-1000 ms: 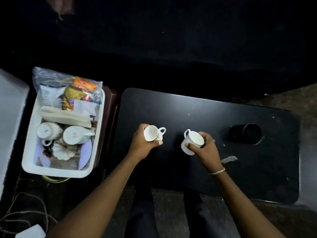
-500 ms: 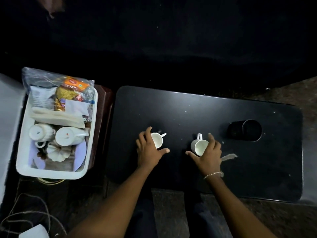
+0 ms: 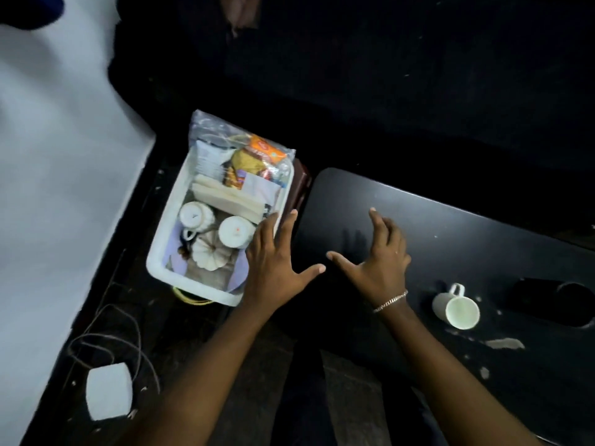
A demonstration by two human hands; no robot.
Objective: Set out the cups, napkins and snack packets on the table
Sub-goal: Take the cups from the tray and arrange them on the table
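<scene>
Matt black bench flecked with pale specks, plain white ceramic cup, white rectangular plastic tub, orange and yellow snack packet, cream folded napkins, white ribbed pumpkin-shaped ceramic piece, lilac plate, gold chain bracelet

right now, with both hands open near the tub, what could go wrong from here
1. The cup on the table sits close beside the right hand and its wrist; a swing back could knock it over.
2. The tub is packed: the tub cups lie against napkins and packets, so lifting one may drag others out.
3. The left hand hovers over the tub's rim; a bump might shift it.
</scene>
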